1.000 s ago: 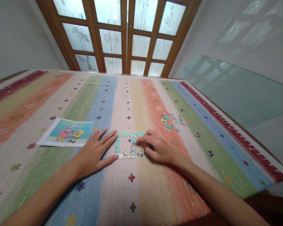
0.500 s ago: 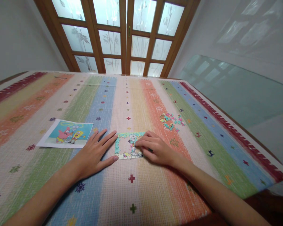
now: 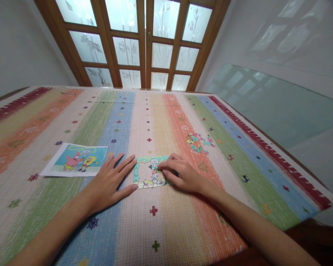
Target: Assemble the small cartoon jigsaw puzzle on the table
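A small, partly joined jigsaw puzzle [image 3: 147,173] lies on the striped tablecloth [image 3: 161,122] in front of me. My left hand [image 3: 111,183] rests flat with fingers spread, its fingertips against the puzzle's left edge. My right hand [image 3: 180,174] lies over the puzzle's right side with fingers curled, the fingertips pressing on pieces near the middle. Whether it holds a piece is hidden. A heap of loose puzzle pieces [image 3: 199,142] sits beyond my right hand.
A printed cartoon picture [image 3: 74,160] lies on the cloth to the left of my left hand. Wooden doors with frosted glass panes [image 3: 144,44] stand behind the table. The table's right edge [image 3: 277,155] runs beside a glass surface [image 3: 280,107].
My right hand's fingers have shifted slightly on the puzzle pieces. The view has tilted a little. My left hand has stayed in place.
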### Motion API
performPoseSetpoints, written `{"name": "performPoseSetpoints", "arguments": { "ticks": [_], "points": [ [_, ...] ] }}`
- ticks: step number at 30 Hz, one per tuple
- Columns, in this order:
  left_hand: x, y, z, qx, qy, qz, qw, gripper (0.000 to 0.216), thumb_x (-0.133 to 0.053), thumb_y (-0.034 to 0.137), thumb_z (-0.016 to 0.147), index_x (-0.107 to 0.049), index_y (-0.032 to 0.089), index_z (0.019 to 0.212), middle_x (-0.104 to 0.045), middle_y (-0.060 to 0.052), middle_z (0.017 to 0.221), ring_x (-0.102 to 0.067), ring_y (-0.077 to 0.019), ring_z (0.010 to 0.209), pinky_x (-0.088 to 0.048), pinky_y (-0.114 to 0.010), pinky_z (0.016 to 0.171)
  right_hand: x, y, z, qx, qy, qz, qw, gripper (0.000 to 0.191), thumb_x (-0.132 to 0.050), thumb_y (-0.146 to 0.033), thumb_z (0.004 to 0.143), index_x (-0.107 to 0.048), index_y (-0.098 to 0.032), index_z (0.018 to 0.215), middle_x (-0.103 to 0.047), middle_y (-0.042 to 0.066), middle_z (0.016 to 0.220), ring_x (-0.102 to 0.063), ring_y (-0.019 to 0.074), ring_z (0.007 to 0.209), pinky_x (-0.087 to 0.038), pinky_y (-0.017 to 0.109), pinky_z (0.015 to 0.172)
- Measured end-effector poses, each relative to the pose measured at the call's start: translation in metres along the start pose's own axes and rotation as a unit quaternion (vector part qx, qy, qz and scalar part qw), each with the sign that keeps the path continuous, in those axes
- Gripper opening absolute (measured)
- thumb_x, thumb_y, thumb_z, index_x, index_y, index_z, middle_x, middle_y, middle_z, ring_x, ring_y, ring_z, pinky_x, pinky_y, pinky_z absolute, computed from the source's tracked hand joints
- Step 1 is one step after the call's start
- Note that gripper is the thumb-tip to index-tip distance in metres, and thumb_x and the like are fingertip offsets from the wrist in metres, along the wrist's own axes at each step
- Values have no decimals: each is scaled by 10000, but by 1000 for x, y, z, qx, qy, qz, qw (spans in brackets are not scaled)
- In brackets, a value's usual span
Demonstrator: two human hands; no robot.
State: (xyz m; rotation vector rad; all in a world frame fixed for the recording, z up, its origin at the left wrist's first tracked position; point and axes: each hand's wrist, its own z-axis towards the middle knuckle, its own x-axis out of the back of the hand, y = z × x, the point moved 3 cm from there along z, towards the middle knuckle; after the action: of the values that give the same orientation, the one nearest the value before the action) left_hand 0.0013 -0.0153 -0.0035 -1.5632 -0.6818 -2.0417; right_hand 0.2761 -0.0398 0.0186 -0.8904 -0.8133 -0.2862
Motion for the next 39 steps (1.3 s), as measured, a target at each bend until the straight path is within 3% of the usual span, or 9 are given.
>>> {"name": "performPoseSetpoints", "arguments": {
  "ticks": [23, 33, 39],
  "points": [
    [2, 0, 0, -10, -4, 14, 1000, 741, -449, 662, 984, -307, 258, 1588, -408, -67, 1620, -362, -392, 1466, -232, -638, 1210, 5, 4, 1, -24, -9, 55, 998, 218, -539, -191, 974, -712, -192, 1107, -697, 68, 954, -600, 199, 944, -504, 361, 840],
    [1, 1, 0, -12, 3, 17, 1000, 743, -442, 671, 982, -323, 245, 1579, -407, -73, 1620, -370, -393, 1461, -251, -639, 1201, 3, -1, 1, 24, -8, 20, 999, 240, -519, -174, 968, -714, -188, 1108, -711, 61, 916, -579, 203, 912, -496, 353, 799],
    [1, 0, 0, -5, 1, 13, 1000, 736, -424, 678, 984, -331, 257, 1581, -415, -67, 1616, -367, -386, 1469, -253, -629, 1208, 28, 17, 3, 8, 32, -6, 999, 191, -537, -220, 987, -698, -246, 1087, -739, 45, 1026, -628, 214, 961, -498, 416, 888]
  ]
}}
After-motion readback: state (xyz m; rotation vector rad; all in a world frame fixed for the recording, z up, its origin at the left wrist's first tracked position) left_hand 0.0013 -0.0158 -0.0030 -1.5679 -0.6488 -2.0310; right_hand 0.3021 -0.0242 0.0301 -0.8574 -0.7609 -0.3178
